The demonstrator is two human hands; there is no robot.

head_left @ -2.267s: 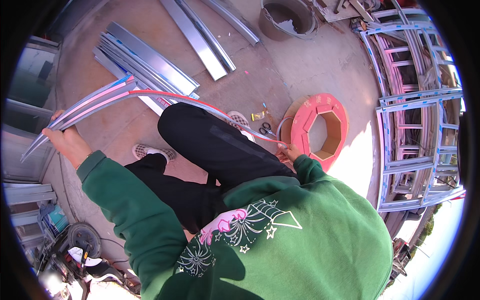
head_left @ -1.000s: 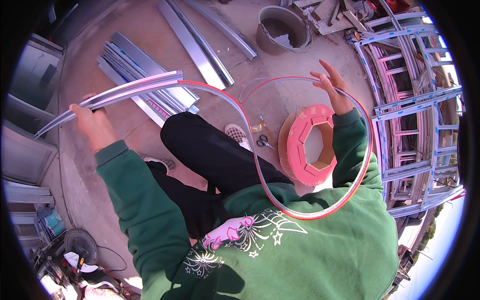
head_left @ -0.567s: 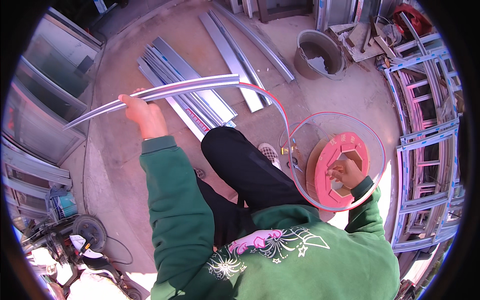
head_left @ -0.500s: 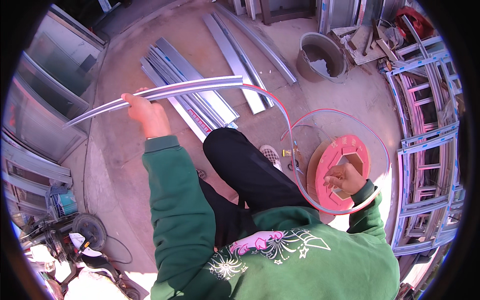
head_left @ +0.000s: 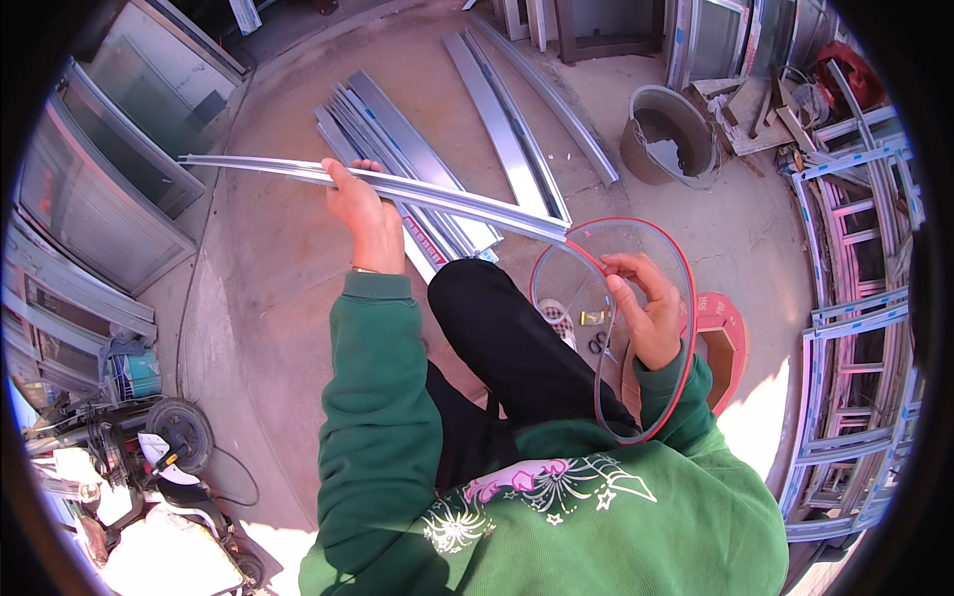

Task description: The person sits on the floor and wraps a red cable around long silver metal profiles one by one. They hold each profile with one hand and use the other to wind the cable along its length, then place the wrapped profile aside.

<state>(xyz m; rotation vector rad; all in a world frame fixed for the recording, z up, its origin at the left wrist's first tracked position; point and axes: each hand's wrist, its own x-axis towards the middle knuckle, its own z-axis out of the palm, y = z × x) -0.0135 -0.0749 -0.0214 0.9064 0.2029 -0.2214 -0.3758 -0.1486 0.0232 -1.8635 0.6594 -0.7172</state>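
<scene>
My left hand (head_left: 364,217) is closed around a long silver metal profile (head_left: 477,204), which slants down to the right in front of me. From the profile's right end a thin red-edged sealing strip (head_left: 688,263) runs out and curls into a wide loop. The fingers of my right hand (head_left: 648,310) pinch this strip just beyond that end. The loop passes around my right wrist and over the sleeve. Behind my right forearm stands a pink-red spool (head_left: 733,338), partly hidden.
Several silver profiles (head_left: 417,149) lie stacked on the floor, with more (head_left: 507,139) beyond. A grey bucket (head_left: 646,169) stands far right, near wood scraps (head_left: 745,114). Window frames (head_left: 855,328) line the right side; glazed panels (head_left: 109,209) lean left. Scissors (head_left: 598,344) and a yellow packet (head_left: 593,318) lie by my shoe.
My right hand has moved from over the spool up and left to the profile's end and pinches the strip. The profile has tilted, its right end lower, and my left hand has shifted right.
</scene>
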